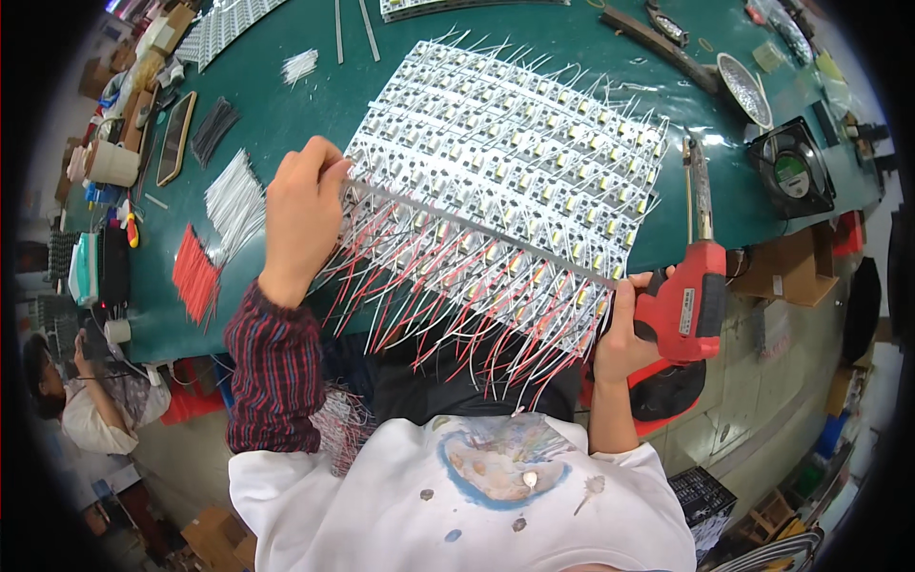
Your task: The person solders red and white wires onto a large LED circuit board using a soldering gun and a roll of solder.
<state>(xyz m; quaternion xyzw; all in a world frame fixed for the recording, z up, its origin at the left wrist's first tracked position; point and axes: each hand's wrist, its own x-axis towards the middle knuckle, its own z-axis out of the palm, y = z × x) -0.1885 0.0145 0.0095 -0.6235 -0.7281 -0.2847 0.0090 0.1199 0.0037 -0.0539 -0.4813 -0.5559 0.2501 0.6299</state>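
A sheet of white circuit boards (515, 143) lies at the near edge of the green table, with rows of small yellowish parts and thin white wires sticking out. Red and white wires (448, 324) hang from its near rows. Across the boards runs a long thin grey metal strip (467, 229). My left hand (307, 214) is closed on the strip's left end. At its right end, my right hand (621, 334) pinches the strip between thumb and fingers. A red soldering gun (684, 300) is right against my right hand; whether those fingers also hold it, I cannot tell.
Bundles of red wires (196, 272), white wires (235, 205) and black wires (214, 131) lie on the left, near a phone (176, 138). A black fan (793, 172) and a metal dish (743, 91) stand right. Another person (91, 400) sits at far left.
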